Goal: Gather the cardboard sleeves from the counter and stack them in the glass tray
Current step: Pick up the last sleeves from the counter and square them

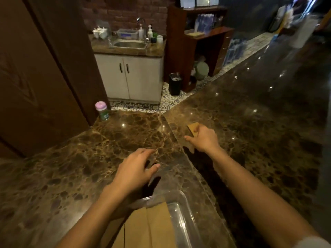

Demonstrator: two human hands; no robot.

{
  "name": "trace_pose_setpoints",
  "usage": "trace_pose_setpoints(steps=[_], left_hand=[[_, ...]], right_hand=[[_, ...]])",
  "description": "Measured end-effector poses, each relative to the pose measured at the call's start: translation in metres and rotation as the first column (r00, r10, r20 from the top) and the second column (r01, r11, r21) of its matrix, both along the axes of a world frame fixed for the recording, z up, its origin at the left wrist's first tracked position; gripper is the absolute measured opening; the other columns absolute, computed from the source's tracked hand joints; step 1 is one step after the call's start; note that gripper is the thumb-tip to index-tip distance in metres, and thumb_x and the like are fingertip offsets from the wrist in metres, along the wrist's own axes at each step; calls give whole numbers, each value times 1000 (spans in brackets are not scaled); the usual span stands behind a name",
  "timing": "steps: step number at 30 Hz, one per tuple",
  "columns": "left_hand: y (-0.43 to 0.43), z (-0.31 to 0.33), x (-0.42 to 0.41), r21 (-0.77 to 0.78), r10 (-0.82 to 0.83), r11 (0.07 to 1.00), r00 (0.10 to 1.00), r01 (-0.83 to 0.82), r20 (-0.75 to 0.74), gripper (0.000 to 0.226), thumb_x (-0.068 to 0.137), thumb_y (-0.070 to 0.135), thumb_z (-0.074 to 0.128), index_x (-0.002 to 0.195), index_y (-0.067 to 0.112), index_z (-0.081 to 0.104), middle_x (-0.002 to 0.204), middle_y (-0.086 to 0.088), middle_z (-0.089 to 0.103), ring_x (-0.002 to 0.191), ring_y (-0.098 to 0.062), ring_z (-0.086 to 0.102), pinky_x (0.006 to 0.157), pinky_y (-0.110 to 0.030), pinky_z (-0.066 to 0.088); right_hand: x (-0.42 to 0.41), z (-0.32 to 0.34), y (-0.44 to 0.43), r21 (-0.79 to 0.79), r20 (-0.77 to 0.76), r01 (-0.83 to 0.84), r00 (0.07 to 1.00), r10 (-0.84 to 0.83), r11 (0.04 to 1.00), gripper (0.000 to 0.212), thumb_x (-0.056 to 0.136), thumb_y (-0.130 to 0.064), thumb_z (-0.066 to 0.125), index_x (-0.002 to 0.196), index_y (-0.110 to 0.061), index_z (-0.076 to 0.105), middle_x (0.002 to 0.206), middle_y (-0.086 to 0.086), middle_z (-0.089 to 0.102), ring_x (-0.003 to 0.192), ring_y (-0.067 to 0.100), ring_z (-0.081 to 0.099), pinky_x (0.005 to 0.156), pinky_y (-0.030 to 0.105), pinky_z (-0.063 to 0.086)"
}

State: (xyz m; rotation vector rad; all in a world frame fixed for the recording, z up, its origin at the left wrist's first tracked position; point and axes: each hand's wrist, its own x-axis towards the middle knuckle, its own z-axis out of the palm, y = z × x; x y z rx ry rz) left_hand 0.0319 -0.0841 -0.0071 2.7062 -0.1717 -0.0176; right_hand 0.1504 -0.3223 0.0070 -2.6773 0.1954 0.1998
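The right hand, just right of the frame's centre, is closed around a cardboard sleeve. Its fingers curl over the sleeve's far side and its thumb points toward the left of the frame. The tan upper end of the sleeve sticks out above the knuckles, and a darker bit of it shows under the wrist. Whether the sleeve is lifted off the counter or touches it cannot be told. The left hand, lower and just left of centre, holds nothing. Its fingers are spread and loosely bent, palm down over the brown marbled counter, thumb out toward the right. Whether the fingertips touch the stone cannot be told. The two hands are apart, with bare counter between them. The glass tray sits at the bottom centre of the frame, between the two forearms, below both hands and nearer the left one. The left forearm crosses in front of its left corner. Flat in the tray lie stacked cardboard sleeves, tan, running off the bottom edge of the frame. The gripped sleeve is well above the tray in the frame and slightly to its right. At centre left, on the counter's far edge, stands a jar with a pink lid. Beyond it, toward the top, are a white cabinet with a sink and a black bin on the patterned floor.
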Motion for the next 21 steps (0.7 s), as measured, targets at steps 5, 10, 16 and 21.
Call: trace_pose_setpoints(steps=[5, 10, 16, 21], left_hand=[[-19, -25, 62, 54, -36, 998, 991, 43, -131, 62, 89, 54, 64, 143, 27, 52, 137, -2, 62, 125, -24, 60, 98, -40, 52], [-49, -37, 96, 49, -67, 996, 971, 80, -231, 47, 88, 55, 61, 127, 29, 60, 127, -2, 66, 119, -27, 62, 92, -40, 53], [-84, -39, 122, -224, -5, 972, 955, -64, -295, 46, 91, 52, 64, 128, 25, 65, 120, 2, 71, 117, -22, 64, 96, -32, 50], [-95, -43, 130, -656, 103, 645, 896, -390, -431, 70, 63, 74, 75, 108, 21, 67, 80, 6, 72, 90, -27, 72, 89, -46, 59]], right_hand=[[33, -25, -15, 0, -92, 228, 970, -227, 974, 71, 80, -56, 81, 133, -14, 60, 135, 16, 65, 126, 37, 62, 98, 42, 56], [48, -30, -18, -91, -84, 211, 972, -218, 973, 65, 80, -51, 84, 129, -13, 63, 133, 13, 66, 125, 33, 63, 97, 40, 55], [59, -25, -21, -115, -108, 173, 977, -185, 978, 74, 67, -52, 92, 124, -12, 67, 129, 13, 68, 122, 32, 65, 93, 37, 57], [56, -24, -24, 131, -130, 241, 966, -225, 962, 70, 49, -66, 80, 95, -13, 78, 103, 9, 78, 99, 26, 73, 80, 33, 58]])
